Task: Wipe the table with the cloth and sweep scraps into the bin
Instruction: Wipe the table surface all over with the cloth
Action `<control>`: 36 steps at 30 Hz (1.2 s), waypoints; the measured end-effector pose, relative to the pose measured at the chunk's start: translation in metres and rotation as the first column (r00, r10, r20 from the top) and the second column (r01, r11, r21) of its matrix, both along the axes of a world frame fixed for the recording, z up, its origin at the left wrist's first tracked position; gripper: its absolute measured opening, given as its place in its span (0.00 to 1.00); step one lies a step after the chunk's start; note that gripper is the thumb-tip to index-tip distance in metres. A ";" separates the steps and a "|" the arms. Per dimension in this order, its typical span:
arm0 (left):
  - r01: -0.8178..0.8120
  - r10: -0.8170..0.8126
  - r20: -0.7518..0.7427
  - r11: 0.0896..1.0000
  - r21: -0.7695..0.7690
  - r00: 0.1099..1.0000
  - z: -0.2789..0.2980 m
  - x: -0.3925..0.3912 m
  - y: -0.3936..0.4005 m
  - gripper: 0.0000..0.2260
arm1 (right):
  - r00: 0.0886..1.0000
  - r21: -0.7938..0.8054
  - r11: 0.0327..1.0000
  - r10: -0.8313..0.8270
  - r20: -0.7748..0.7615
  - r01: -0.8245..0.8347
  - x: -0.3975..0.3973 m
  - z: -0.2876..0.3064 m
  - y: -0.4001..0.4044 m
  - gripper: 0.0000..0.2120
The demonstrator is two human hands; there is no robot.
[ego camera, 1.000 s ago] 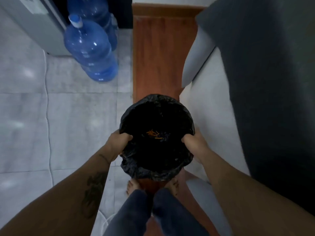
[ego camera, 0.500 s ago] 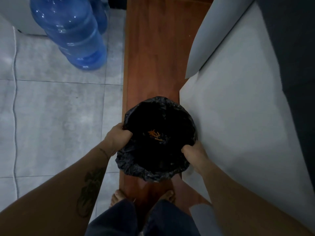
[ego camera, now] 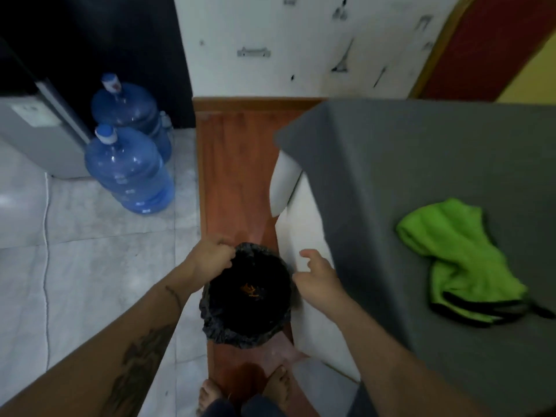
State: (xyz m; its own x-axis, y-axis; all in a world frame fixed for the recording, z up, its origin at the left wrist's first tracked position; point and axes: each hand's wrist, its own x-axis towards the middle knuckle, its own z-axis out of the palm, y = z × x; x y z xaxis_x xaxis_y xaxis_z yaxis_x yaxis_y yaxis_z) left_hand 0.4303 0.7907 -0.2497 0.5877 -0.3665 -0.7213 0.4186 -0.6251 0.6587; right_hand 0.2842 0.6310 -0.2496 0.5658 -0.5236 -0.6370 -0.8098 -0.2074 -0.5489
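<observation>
The table (ego camera: 421, 182) is the biggest thing here, grey top filling the right side, w/ a pale sheet hanging down its near edge. Floor (ego camera: 90, 266) is light marbled tile on the left, w/ a reddish wood strip (ego camera: 234, 176) running up the middle to a white wall marked w/ dark scuffs.

Two big blue water bottles (ego camera: 129, 170) stand on the tile at upper left, one behind the other, touching or nearly so, just beside a grey cabinet-like unit (ego camera: 33, 136).

The bin (ego camera: 246, 296) sits on the wood strip btwn the tile and the table's hanging sheet, lined w/ a black bag bunched over its rim. A few orange scraps (ego camera: 249, 288) lie at the bottom inside.

The green cloth (ego camera: 463, 260) lies crumpled on the table top at right, dark trim along its near edge, well apart from both hands.

Left hand (ego camera: 210, 254) is at the bin's far-left rim, fingers curled and pinching the bag edge. Right hand (ego camera: 316, 281) hovers just beside the bin's right rim in front of the pale sheet, fingers loosely bent and spread, holding nothing; can't tell if the thumb touches the bag.

Bare feet (ego camera: 240, 392) show at bottom, on the wood strip, close to the bin.
</observation>
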 end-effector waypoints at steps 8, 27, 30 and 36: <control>0.154 -0.145 0.140 0.986 -0.056 0.979 0.130 -0.028 -0.044 0.11 | 0.907 -0.367 0.929 0.115 0.405 0.046 -0.050 0.139 -0.047 0.20; -0.208 0.220 0.365 0.975 -0.073 0.905 0.111 -0.115 -0.242 0.20 | 0.700 -0.731 0.426 0.707 -0.098 -0.533 -0.098 0.110 -0.181 0.37; -0.352 0.362 0.436 0.930 -0.107 0.824 0.096 -0.122 -0.256 0.19 | 0.593 -0.727 0.382 0.804 -0.043 -0.571 -0.083 0.110 -0.206 0.39; -0.415 0.300 0.606 0.908 0.056 0.737 0.090 -0.128 -0.265 0.21 | 0.644 -0.757 0.372 0.760 -0.085 -0.538 -0.035 0.114 -0.284 0.35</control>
State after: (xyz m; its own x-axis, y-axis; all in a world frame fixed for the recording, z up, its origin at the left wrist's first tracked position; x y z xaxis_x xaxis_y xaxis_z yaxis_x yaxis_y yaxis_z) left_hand 0.3020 0.5257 -0.1593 0.9702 0.0544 -0.2362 0.2162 -0.6351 0.7416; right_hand 0.2490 0.3465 -0.1360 0.9925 -0.1042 -0.0646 -0.1119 -0.9852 -0.1301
